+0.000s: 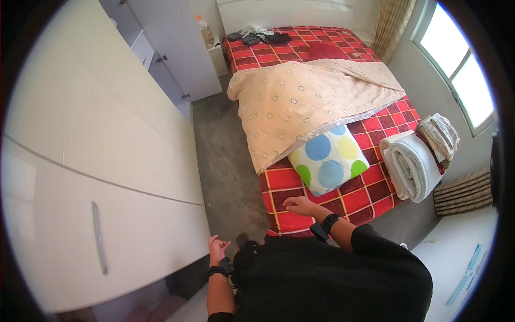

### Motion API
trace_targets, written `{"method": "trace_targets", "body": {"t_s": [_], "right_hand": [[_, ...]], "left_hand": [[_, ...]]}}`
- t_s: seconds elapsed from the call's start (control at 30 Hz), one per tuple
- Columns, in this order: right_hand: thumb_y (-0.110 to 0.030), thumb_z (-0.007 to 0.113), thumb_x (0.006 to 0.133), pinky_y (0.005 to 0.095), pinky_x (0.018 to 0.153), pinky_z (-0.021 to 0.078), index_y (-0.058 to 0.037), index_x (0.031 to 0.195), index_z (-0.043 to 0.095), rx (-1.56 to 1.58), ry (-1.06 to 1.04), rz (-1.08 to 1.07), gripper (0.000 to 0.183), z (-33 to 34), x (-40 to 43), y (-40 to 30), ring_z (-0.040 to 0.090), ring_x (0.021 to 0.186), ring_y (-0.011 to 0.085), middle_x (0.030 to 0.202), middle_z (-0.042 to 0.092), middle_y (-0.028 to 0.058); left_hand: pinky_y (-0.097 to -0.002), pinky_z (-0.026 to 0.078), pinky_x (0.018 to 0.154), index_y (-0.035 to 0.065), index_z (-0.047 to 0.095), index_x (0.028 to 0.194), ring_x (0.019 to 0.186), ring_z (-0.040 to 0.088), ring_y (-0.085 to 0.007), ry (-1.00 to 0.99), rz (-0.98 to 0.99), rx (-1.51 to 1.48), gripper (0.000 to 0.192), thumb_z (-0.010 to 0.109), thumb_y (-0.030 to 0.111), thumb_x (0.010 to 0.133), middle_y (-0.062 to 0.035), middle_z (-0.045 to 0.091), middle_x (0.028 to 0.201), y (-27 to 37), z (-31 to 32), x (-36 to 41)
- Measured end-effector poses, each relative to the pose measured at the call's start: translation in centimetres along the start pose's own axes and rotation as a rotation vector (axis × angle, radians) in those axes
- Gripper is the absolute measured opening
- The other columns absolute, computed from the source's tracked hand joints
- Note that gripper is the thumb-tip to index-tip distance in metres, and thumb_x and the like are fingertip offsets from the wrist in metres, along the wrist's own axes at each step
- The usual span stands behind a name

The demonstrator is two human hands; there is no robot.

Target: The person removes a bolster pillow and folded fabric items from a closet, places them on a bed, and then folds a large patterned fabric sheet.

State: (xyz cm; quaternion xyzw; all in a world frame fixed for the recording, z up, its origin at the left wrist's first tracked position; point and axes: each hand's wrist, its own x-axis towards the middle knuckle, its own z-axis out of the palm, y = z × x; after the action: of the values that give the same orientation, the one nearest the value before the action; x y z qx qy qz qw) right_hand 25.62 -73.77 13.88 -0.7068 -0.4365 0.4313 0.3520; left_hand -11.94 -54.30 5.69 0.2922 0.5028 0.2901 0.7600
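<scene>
My left hand (217, 246) hangs beside the white wardrobe front, low over the grey floor, with its fingers apart and nothing in it. Over the near corner of the bed is my right hand (299, 205), its fingers loosely curved and holding nothing. Both wrists carry black straps with small devices. A red checked bedspread (281, 181) covers the bed. Close beyond my right hand lies a folded white quilt with blue, green and yellow dots (328, 161), partly under a beige flower-patterned blanket (297, 100) spread across the bed's middle.
A rolled white quilt (410, 165) with folded cloths (440, 135) stands at the bed's right edge. Black items (257, 38) and a red cushion (326, 51) lie near the headboard. A wardrobe (132, 193) flanks the grey floor (225, 161); its far door (181, 48) stands open. A bedside cabinet (218, 60) is beyond.
</scene>
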Motion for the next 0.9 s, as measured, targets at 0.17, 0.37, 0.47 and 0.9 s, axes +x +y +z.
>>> {"method": "trace_targets", "body": {"t_s": [0.17, 0.37, 0.47, 0.9], "right_hand": [[-0.021, 0.054, 0.082, 0.0348, 0.077, 0.0488, -0.0062, 0.104, 0.061, -0.241, -0.091, 0.154, 0.027, 2.3, 5.4, -0.3, 0.062, 0.086, 0.0231, 0.096, 0.064, 0.0107], [-0.026, 0.052, 0.079, 0.0397, 0.067, 0.0493, -0.0053, 0.085, 0.066, -0.451, -0.014, 0.298, 0.025, 2.1, 5.0, 15.0, 0.061, 0.078, 0.0305, 0.085, 0.065, 0.0124], [-0.021, 0.055, 0.08, 0.0358, 0.059, 0.0492, -0.0044, 0.089, 0.063, 0.035, 0.165, 0.417, 0.021, 1.5, 3.7, 20.3, 0.062, 0.071, 0.0253, 0.079, 0.065, 0.0129], [-0.009, 0.074, 0.066, 0.0319, 0.075, 0.0496, 0.0018, 0.118, 0.048, 1.051, 1.374, 0.63, 0.059, -5.3, 30.2, 13.7, 0.058, 0.092, 0.0218, 0.11, 0.058, 0.0106]], "left_hand": [[-0.0474, 0.05, 0.071, 0.0045, 0.04, 0.113, 0.065, 0.05, -0.02, 0.016, -0.167, 0.037, 0.043, 0.045, 0.0, 0.07, -0.0082, 0.047, 0.07, 6.0, 1.3, 12.9], [-0.0398, 0.051, 0.066, 0.0051, 0.046, 0.11, 0.064, 0.051, -0.02, 0.038, -0.287, 0.077, 0.035, 0.047, 0.006, 0.074, -0.0079, 0.049, 0.07, 12.6, 6.0, 25.4], [-0.0365, 0.051, 0.055, 0.0036, 0.052, 0.102, 0.056, 0.051, -0.0201, -0.006, -0.305, 0.234, 0.025, 0.049, 0.01, 0.078, -0.0078, 0.049, 0.065, 14.7, 12.7, 31.5], [-0.0403, 0.05, 0.052, 0.0074, 0.055, 0.096, 0.061, 0.056, -0.0242, -0.284, -0.451, 0.936, 0.016, 0.049, 0.005, 0.082, -0.0112, 0.055, 0.072, 26.9, 31.0, 60.9]]}}
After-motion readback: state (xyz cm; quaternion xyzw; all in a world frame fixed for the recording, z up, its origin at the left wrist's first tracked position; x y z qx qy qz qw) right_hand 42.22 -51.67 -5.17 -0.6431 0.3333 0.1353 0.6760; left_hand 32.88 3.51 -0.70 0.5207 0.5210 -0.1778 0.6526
